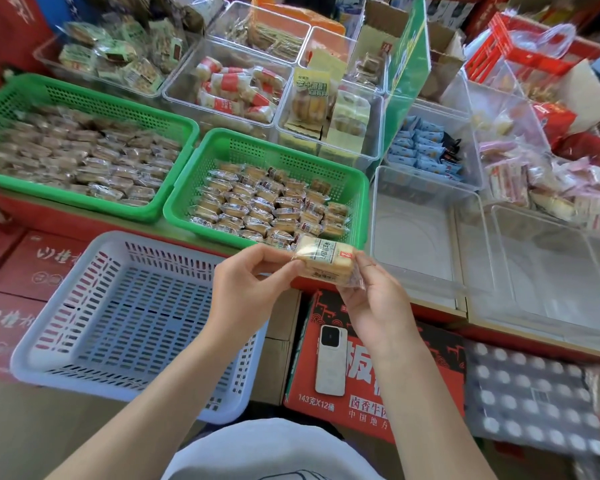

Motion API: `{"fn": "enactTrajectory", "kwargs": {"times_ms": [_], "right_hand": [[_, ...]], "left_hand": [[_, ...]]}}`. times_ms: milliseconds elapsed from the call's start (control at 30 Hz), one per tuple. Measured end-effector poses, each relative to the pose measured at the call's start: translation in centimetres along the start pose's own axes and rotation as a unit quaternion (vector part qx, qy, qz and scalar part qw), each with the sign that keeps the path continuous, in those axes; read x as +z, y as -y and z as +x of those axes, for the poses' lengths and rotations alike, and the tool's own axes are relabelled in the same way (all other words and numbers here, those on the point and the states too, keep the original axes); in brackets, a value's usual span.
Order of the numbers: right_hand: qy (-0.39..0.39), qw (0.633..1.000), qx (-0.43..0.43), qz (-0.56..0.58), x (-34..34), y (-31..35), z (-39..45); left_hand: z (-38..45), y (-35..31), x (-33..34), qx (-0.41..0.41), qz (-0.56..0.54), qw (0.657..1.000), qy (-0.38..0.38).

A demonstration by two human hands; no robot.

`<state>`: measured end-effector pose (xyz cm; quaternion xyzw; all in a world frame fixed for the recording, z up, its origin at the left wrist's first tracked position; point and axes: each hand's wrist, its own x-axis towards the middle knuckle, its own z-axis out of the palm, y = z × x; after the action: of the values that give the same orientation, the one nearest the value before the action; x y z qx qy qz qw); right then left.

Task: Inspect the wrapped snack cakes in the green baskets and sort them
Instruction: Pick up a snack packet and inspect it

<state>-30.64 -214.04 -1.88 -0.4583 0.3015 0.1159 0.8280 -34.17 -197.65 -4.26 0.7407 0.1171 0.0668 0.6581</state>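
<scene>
Baskets set the order, taken from left to right around one landmark, the smaller green basket (355, 188) in the middle of the view. Left of it, and just beside it, sits a larger green basket (84, 95) packed with wrapped snack cakes (84, 157). In front of and left of the landmark, lower down on red cartons, a white slotted basket (66, 299) shows nothing inside it. The landmark itself holds rows of wrapped cakes (267, 206), about half its floor covered.

Just in front of its near rim, a single wrapped cake (323, 259) is held up for inspection. The left hand (246, 285) pinches the left end of the wrapper between thumb and curled fingers; the right hand (374, 299) grips the right end the same way. Right of the landmark stand clear plastic bins (426, 237), the nearest ones bare.

Judged from this, sorting has barely begun: one cake is under check, the receiving containers hold nothing visible, and both green baskets are yet to be worked through.
</scene>
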Motion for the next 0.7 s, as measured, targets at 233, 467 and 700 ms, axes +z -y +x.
{"fn": "enactTrajectory", "kwargs": {"times_ms": [233, 467, 700], "right_hand": [[0.065, 0.958, -0.153, -0.232, 0.4, -0.3, 0.4], [0.054, 0.891, -0.217, -0.394, -0.1, -0.1, 2.4], [0.114, 0.930, -0.108, -0.334, 0.1, 0.0, 4.5]], "left_hand": [[1.6, 0.7, -0.2, -0.059, -0.018, 0.998, -0.007], [3.4, 1.3, -1.2, -0.080, -0.042, 0.995, 0.040], [5.5, 2.7, -1.1, -0.162, -0.105, 0.979, 0.067]]}}
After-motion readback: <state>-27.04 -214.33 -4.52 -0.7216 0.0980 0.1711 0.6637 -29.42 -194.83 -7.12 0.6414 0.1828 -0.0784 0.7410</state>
